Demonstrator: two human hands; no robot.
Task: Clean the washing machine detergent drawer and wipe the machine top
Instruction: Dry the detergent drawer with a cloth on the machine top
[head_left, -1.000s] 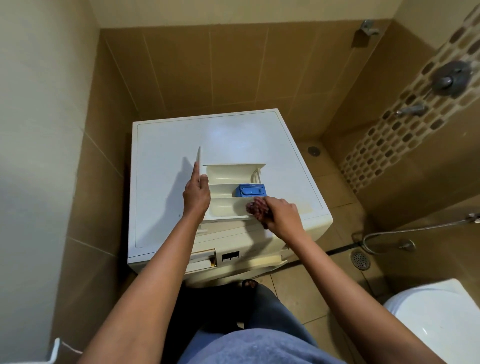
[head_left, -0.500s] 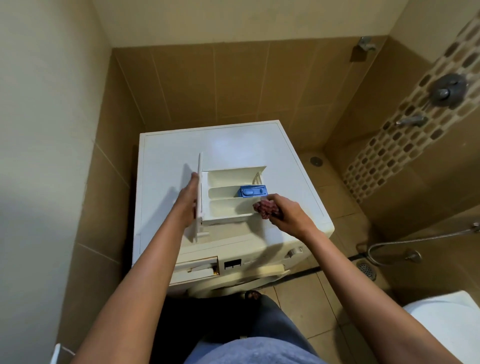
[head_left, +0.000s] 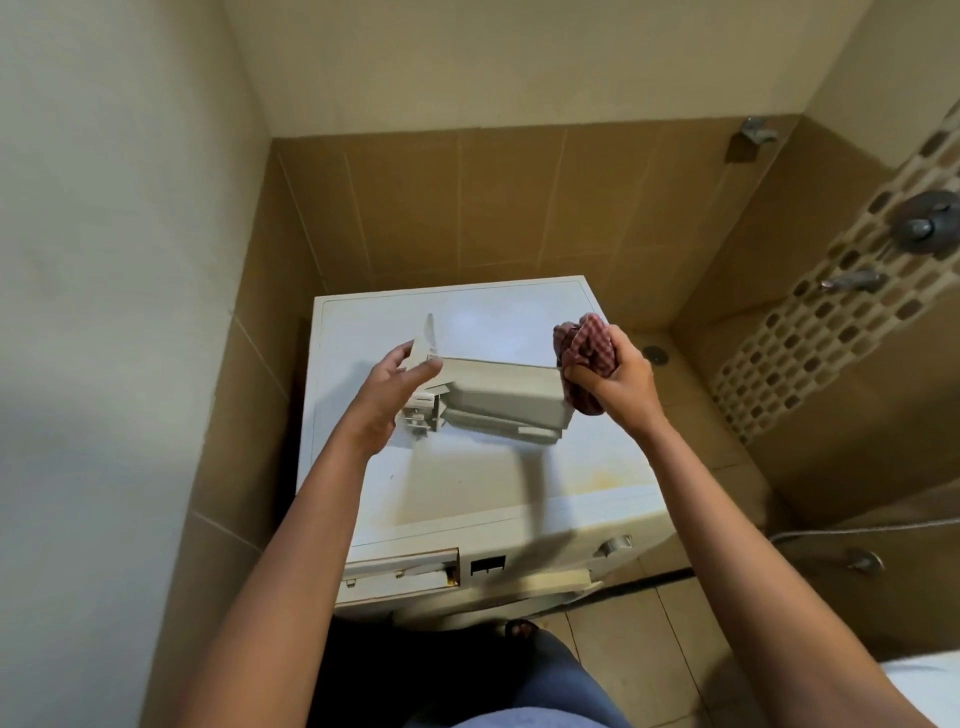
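The drawer is held tilted in the air above the machine top, gripped at its front panel by the left hand. A checked cloth is clenched in the right hand against the other end. With a grip at one end only, the drawer could be dropped.

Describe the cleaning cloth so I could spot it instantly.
Start at the big white washing machine; a cream detergent drawer is held above its top. At the drawer's right end, the right hand grips a bunched cloth. It is the only red-and-white checked thing there.
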